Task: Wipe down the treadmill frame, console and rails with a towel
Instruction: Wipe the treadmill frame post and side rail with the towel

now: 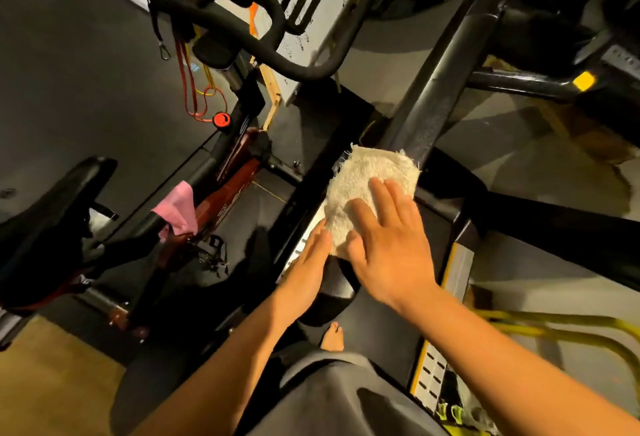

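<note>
- Head view: one cream terry towel (370, 189), nubby pile with frayed edges, folded into a rough pad. It lies on the black treadmill frame (311, 189), at the foot of the slanted upright.
- Slanted black metal upright tube (433, 89): round section, matte, lightly scuffed. It runs up and to the right from the towel's top edge.
- Right hand (388, 245): palm flat on the towel's lower half, fingers straight and slightly spread, pressing down. No pinch.
- Left hand (308, 262): fingers straight and held together, with the tips against the towel's lower-left edge and the frame beside it. Nothing gripped.
- Two bare forearms in view, and one bare foot (332, 337) on the dark deck below.
- One yellow square tab (584, 80) sits on a black crossbar at the upper right.
- One exercise bike on the left: curved black padded handlebars (242, 20), one black smooth saddle (59, 200), and one round red knob (221, 119) on the stem.
- One pink soft cloth (176, 210) is draped over the bike's frame tube, well apart from the towel.
- Elastic resistance bands (188, 89) in red, orange and yellow hang from the handlebars, near one metal carabiner (165, 51). Exact band count is unclear.
- One white board with handwriting (325, 2) leans behind the handlebars. The text is too small to read.
</note>
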Demonstrator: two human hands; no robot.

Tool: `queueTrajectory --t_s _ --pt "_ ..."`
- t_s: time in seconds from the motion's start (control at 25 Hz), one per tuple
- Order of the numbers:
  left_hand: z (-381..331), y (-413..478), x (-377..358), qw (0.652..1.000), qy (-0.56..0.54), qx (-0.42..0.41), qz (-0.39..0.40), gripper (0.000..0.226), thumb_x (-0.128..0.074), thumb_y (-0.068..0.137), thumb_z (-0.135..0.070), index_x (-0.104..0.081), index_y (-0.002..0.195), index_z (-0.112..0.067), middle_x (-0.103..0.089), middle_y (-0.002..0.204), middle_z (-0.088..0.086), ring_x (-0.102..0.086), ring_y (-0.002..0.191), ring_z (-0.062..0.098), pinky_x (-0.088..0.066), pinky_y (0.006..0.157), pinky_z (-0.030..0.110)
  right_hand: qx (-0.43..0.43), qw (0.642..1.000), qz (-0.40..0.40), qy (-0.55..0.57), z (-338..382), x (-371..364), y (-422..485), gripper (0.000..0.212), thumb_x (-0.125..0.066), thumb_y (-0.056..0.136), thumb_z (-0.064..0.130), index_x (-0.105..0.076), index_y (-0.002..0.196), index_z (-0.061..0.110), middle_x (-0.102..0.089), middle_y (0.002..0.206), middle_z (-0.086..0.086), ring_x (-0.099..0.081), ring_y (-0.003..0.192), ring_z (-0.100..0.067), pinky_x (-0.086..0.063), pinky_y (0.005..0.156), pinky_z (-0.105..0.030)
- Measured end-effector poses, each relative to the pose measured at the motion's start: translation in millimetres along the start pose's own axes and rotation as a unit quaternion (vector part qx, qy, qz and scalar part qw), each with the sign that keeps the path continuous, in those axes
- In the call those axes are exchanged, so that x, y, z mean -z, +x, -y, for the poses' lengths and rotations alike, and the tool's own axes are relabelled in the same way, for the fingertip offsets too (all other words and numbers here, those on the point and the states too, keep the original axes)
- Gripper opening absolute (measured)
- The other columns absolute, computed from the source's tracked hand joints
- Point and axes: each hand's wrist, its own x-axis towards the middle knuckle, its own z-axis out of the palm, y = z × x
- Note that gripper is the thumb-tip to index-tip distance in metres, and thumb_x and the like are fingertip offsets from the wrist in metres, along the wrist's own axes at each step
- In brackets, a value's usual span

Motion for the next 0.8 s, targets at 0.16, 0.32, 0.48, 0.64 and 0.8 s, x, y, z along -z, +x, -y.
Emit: queueTrajectory --t_s 0.16,0.32,0.48,0.64,0.8 --pt "-20 4 -7 0.999 -0.029 0.024 -0.009 0.025 -0.025 0.105 -0.048 -0.042 0.123 -0.045 -0.057 0.109 -0.029 -0.051 0.102 -0.014 -0.031 0.095 0.006 -0.009 1.0 0.009 0.028 -1 -2 -22 0.054 -0.035 0.094 0.048 -0.046 0.137 0.018 -0.024 0.157 -0.018 -0.013 0.147 -0.036 -0.023 0.117 -0.048" --pt "-63 42 -30 0.992 0.101 -0.069 -0.026 0.055 -0.032 0.101 -0.053 -0.036 0.148 -0.025 -0.041 0.145 -0.014 -0.036 0.136 0.004 -0.025 0.113 0.027 -0.094 0.993 0.05 0.056 -48 2 44 0.072 -0.017 0.092 0.058 -0.012 0.154 0.024 0.011 0.161 -0.013 0.015 0.148 -0.029 -0.006 0.121 -0.046" --pt "-92 55 -59 0.958 0.254 -0.117 -0.062 0.051 -0.034 0.103 -0.043 -0.033 0.144 -0.013 -0.043 0.145 0.014 -0.042 0.133 0.032 -0.037 0.106 0.043 -0.119 0.988 0.06 0.083 -81 19 85 0.064 -0.032 0.098 0.049 -0.013 0.155 0.027 0.012 0.162 -0.007 0.015 0.148 -0.025 -0.007 0.121 -0.047" --pt "-66 44 -40 0.938 0.327 -0.109 -0.03 0.057 -0.039 0.096 -0.044 -0.03 0.146 -0.017 -0.044 0.145 0.01 -0.045 0.131 0.032 -0.039 0.105 0.042 -0.128 0.964 -0.051 0.23 -49 4 39 0.045 -0.037 0.102 0.036 -0.037 0.146 0.026 0.001 0.163 -0.001 0.005 0.15 -0.021 -0.021 0.119 -0.04" --pt "-52 42 -31 0.92 0.376 -0.105 -0.011 0.067 -0.048 0.09 -0.045 -0.027 0.148 -0.016 -0.048 0.142 0.01 -0.049 0.128 0.031 -0.041 0.105 0.042 -0.187 0.935 -0.027 0.299 -28 1 15 0.041 -0.039 0.101 0.037 -0.039 0.141 0.031 0.001 0.163 -0.002 -0.047 0.129 -0.026 -0.048 0.087 -0.035"
